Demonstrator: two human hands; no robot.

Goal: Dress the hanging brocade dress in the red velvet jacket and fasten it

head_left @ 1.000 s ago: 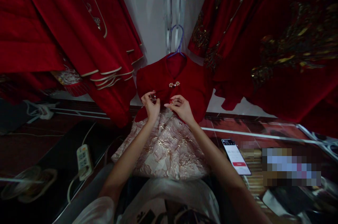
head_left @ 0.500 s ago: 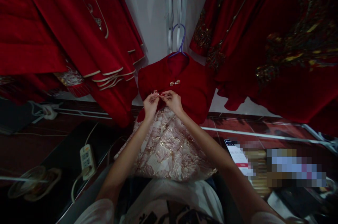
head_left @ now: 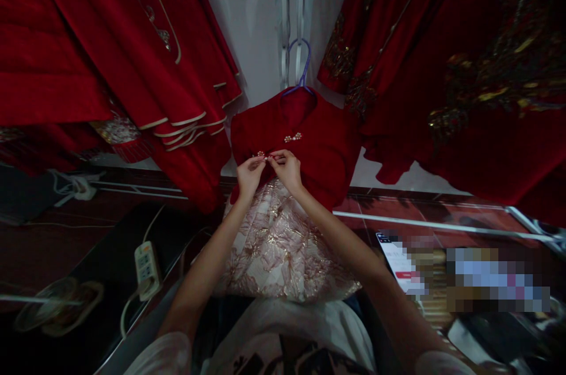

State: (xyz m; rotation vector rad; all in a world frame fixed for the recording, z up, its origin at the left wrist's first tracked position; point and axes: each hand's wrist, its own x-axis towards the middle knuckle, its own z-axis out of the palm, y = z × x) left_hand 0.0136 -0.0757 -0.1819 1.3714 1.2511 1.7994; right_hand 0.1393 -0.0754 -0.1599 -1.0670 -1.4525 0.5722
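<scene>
A red garment (head_left: 325,151) with a pale pink and gold brocade skirt part (head_left: 287,245) hangs from a purple hanger (head_left: 305,62) in front of me. One pearl-beaded frog button (head_left: 292,138) sits closed at its upper front. Lower on the chest, my left hand (head_left: 250,173) and my right hand (head_left: 286,168) meet with their fingertips nearly touching. Both pinch at a second beaded frog button (head_left: 260,154), whose flower end shows just above my left fingers. The small part between the fingertips is mostly hidden.
Red garments with trim and tassels (head_left: 119,130) hang at left, more with gold beading (head_left: 446,121) at right. A power strip (head_left: 147,269) lies on a black surface at lower left, beside clear plastic containers (head_left: 48,304). A phone (head_left: 398,263) is at right. White rack bars (head_left: 420,223) run low.
Both hands have shifted slightly to the left, still pinching at the lower fastening. The garment and its hanger hang almost as before.
</scene>
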